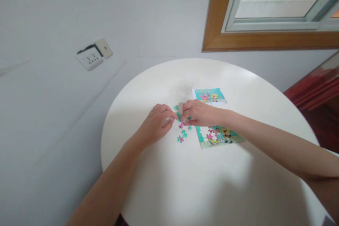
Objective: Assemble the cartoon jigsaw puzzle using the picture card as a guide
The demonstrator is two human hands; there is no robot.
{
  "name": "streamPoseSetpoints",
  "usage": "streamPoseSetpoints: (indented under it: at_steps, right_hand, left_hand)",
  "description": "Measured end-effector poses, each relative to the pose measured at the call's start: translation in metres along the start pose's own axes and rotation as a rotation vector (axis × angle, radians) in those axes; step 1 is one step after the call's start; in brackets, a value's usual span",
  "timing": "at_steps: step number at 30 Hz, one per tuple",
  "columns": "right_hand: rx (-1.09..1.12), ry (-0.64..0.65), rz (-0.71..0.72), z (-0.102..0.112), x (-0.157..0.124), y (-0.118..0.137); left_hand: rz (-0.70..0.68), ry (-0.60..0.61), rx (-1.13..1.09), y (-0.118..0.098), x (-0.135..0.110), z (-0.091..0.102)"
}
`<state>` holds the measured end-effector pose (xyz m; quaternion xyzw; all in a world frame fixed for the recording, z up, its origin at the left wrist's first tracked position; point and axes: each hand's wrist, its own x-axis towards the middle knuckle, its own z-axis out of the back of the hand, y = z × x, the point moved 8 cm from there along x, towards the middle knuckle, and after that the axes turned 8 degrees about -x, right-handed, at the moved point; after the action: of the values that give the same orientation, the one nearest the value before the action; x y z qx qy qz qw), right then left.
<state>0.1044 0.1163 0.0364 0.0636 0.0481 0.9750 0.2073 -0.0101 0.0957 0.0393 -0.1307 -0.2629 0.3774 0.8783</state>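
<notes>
On a round white table [185, 183], my left hand [157, 123] and my right hand [200, 113] meet over a small scatter of teal and pink loose puzzle pieces [182, 134]. Both hands have their fingers curled in a pinch at the pieces. What each pinch holds is too small to name. Just right of the loose pieces lies a partly assembled cartoon puzzle [218, 136], half under my right forearm. Beyond my right hand sits the puzzle's picture card [209, 95].
The table stands against a grey wall with a white wall socket [91, 56] at the left. A wood-framed window [265, 39] is at the upper right. A red curtain [315, 88] hangs at the right edge.
</notes>
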Motion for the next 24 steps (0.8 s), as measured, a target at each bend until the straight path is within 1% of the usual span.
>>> streamPoseSetpoints:
  at_steps: [5, 13, 19, 24]
  right_hand:
    - [-0.006, -0.021, 0.021, -0.001, 0.003, 0.004]
    - [0.09, 0.013, -0.01, -0.004, 0.006, 0.004]
    - [0.141, -0.013, -0.037, -0.005, 0.005, -0.001]
    - [0.159, -0.048, -0.018, -0.004, 0.003, -0.001]
  left_hand:
    - [0.006, 0.006, -0.009, 0.003, 0.0, -0.001]
    - [0.016, 0.049, -0.019, 0.004, -0.001, -0.005]
    - [0.015, 0.091, -0.042, -0.001, -0.001, -0.01]
    - [0.015, 0.099, -0.032, -0.001, 0.001, -0.015]
